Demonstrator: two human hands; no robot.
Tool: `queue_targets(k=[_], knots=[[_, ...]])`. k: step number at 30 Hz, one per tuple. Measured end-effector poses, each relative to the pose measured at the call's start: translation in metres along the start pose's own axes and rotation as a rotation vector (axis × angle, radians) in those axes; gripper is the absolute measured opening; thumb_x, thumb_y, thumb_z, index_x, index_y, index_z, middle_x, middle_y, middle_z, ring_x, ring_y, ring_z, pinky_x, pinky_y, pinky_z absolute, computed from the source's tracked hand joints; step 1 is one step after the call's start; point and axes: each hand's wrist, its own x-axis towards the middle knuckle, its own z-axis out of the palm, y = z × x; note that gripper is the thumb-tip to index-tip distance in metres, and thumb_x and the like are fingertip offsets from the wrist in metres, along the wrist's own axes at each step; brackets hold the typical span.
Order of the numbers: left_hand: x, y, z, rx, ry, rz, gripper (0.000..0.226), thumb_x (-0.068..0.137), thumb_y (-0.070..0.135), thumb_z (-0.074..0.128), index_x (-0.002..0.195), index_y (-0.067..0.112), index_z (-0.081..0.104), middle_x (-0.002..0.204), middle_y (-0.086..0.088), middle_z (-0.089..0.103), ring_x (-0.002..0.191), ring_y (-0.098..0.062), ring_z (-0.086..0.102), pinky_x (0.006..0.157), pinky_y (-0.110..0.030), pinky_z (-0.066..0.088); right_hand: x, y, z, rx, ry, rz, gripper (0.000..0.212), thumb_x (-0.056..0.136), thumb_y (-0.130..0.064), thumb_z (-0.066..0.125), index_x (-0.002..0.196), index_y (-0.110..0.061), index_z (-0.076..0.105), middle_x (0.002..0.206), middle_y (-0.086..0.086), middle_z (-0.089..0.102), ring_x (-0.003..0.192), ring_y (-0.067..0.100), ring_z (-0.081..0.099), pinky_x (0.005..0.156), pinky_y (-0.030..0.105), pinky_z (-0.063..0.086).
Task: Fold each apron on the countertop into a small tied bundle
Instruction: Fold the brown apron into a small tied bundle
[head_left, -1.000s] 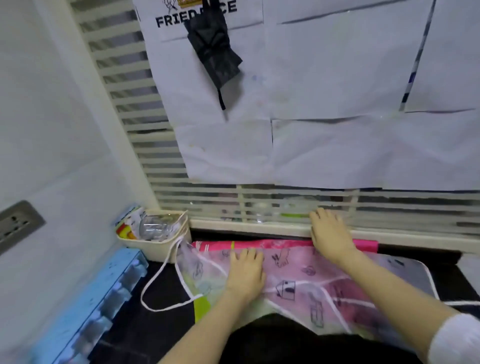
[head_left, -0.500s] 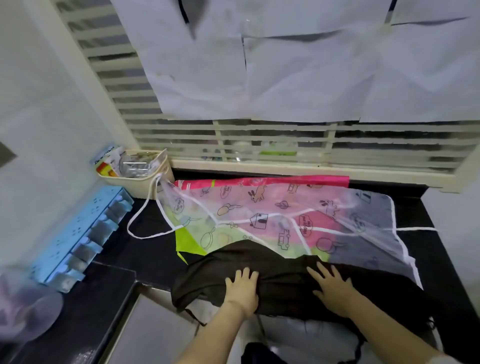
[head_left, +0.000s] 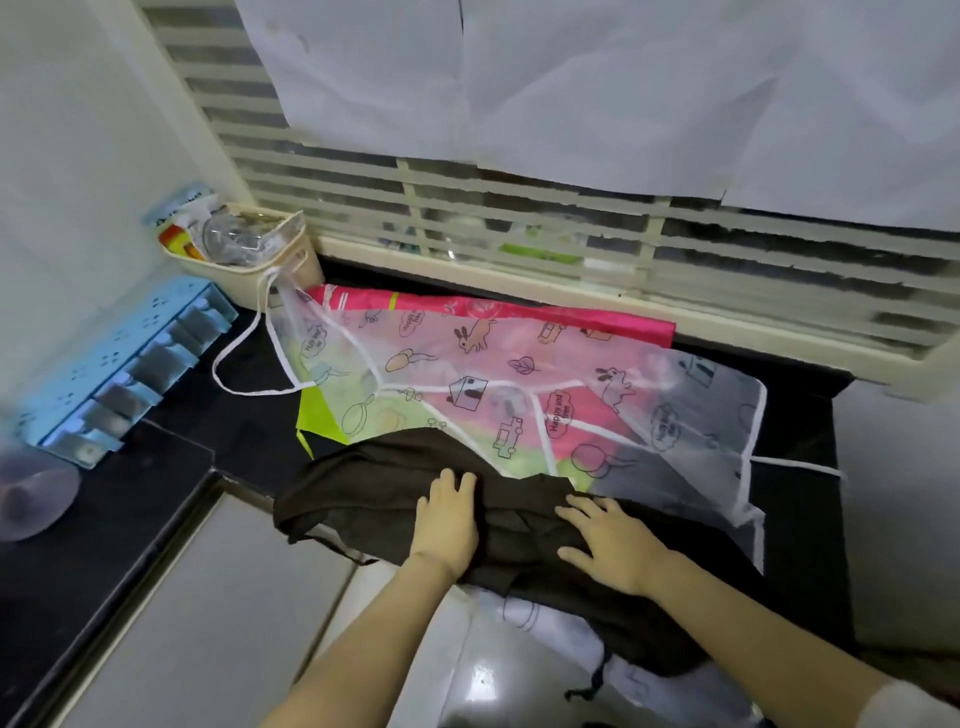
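Pressing down on the dark apron (head_left: 374, 483) with the left hand (head_left: 449, 519), palm flat, fingers straight and close together, gripping nothing. Laying the right hand (head_left: 613, 545) on the same cloth just beside it, fingers straight and spread, thumb out to the side, likewise gripping nothing. Holding that dark apron bunched along the front edge of the countertop (head_left: 249, 431), with its near part hanging over the edge and a thin dark tie dangling below the right forearm.

Working in front of a see-through printed apron (head_left: 519, 384) spread flat toward the back edge, with its front part lying under the dark cloth. Seeing through it a pink apron (head_left: 571, 317) lying along the back edge and a green patch (head_left: 319, 421) poking out at the left. Leaving a white strap loop (head_left: 244, 358) trailing from the printed apron's left end toward the back left corner, up against a cream basket (head_left: 249, 270) filled with packets and clear plastic. Leaving a second white strap (head_left: 795, 465) pointing toward the right edge.

Working beside a blue rack (head_left: 119, 364) set along the left edge and a clear plastic dome (head_left: 31, 499) nearer the front left corner. Facing a slatted window (head_left: 519, 218) behind the back edge, with white paper sheets (head_left: 571, 78) covering its upper part.
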Motion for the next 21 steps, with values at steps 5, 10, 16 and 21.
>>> queue_targets(k=[5, 10, 16, 21], knots=[[-0.006, 0.069, 0.010, -0.005, 0.073, 0.066, 0.044, 0.094, 0.029, 0.040, 0.137, 0.021, 0.033, 0.131, -0.008, 0.035, 0.119, -0.028, 0.035, 0.095, -0.041, 0.030, -0.024, 0.046, -0.020, 0.127, 0.342, -0.072, 0.027, 0.096, -0.017, 0.050, 0.122, -0.017, 0.056, 0.114, -0.002, 0.064, 0.101, 0.018, 0.061, 0.082, 0.030, 0.047], [-0.020, 0.118, 0.036, -0.051, -0.008, 0.039, 0.053, 0.096, 0.040, 0.038, 0.145, 0.025, 0.025, 0.149, -0.010, 0.024, 0.134, -0.030, 0.023, 0.109, -0.055, 0.018, -0.020, 0.110, -0.031, -0.136, 0.592, 0.070, 0.058, 0.061, -0.014, 0.086, 0.111, -0.002, 0.060, 0.107, 0.017, 0.062, 0.097, 0.037, 0.061, 0.081, 0.047, 0.053], [-0.028, 0.138, 0.050, -0.014, -0.154, 0.034, 0.066, 0.095, 0.046, 0.044, 0.150, 0.029, 0.011, 0.158, -0.011, -0.001, 0.145, -0.036, -0.003, 0.110, -0.066, 0.000, -0.027, 0.151, -0.032, -0.087, 0.249, 0.233, 0.025, 0.096, -0.013, 0.045, 0.120, -0.011, 0.050, 0.117, 0.011, 0.057, 0.101, 0.032, 0.058, 0.080, 0.039, 0.049], [-0.024, 0.133, 0.049, -0.068, -0.217, 0.057, 0.077, 0.091, 0.051, 0.050, 0.151, 0.033, 0.005, 0.159, -0.009, -0.009, 0.145, -0.034, -0.012, 0.110, -0.064, -0.004, -0.035, 0.160, -0.066, -0.048, 0.378, 0.214, 0.015, 0.095, -0.010, 0.045, 0.104, -0.007, 0.056, 0.096, 0.018, 0.065, 0.087, 0.038, 0.061, 0.064, 0.036, 0.042]])
